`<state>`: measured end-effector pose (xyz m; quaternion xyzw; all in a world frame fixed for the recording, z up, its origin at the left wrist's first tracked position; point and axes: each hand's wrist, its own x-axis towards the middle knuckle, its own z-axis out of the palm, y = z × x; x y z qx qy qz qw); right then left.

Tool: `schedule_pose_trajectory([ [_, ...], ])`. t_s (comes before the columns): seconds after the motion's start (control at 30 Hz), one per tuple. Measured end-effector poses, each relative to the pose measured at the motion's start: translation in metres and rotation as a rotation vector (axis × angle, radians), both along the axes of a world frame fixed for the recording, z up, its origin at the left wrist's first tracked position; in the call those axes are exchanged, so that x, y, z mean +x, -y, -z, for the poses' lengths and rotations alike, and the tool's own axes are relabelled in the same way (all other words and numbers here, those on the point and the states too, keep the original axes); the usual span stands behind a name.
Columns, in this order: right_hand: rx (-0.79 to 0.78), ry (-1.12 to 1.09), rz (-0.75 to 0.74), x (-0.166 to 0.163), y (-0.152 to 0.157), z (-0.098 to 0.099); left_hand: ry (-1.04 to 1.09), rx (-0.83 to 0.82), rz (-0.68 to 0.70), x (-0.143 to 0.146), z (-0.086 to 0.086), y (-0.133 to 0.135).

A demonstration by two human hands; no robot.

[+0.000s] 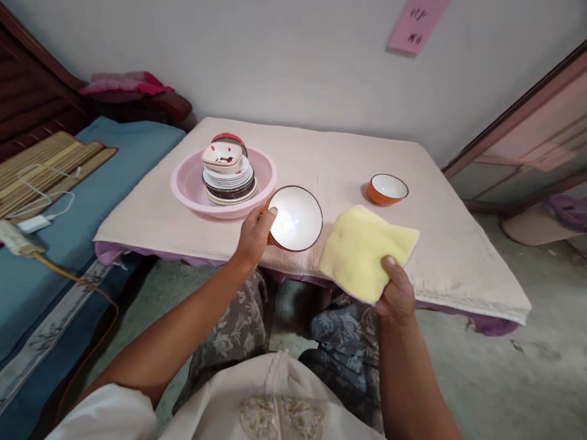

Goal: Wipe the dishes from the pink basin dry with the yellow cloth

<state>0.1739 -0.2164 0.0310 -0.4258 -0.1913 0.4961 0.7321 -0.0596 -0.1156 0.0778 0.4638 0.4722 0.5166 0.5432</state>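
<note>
My left hand (255, 234) grips the left rim of a bowl (297, 218), white inside with a dark edge and orange outside. The bowl is tilted so its inside faces me, above the front part of the table. In my right hand (397, 290) is a yellow cloth (364, 253), pinched at its lower right with the thumb on top; it spreads out just right of the bowl, apart from it. A second orange bowl (388, 188) stands upright on the table behind the cloth.
A pink basin (189, 195) with stacked plates (229, 182) and a small patterned dish (222, 154) stands at the table's left. The table (315, 148) has a pale cover. To the left is a blue-covered seat (127, 133) with a power strip (15, 239) and cable.
</note>
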Motion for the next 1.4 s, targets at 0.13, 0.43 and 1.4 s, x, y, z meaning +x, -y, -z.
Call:
schedule_pose_trajectory([
  [0.13, -0.019, -0.033, -0.004, -0.003, -0.005, 0.008, -0.027, 0.005, -0.011, -0.004, 0.002, 0.004],
  [0.43, -0.006, 0.19, -0.048, 0.011, -0.036, 0.009, -0.111, 0.042, -0.005, 0.021, 0.023, -0.021],
  [1.4, 0.056, 0.981, -0.228, -0.021, -0.146, 0.059, -0.154, -0.061, 0.138, 0.109, 0.088, -0.099],
])
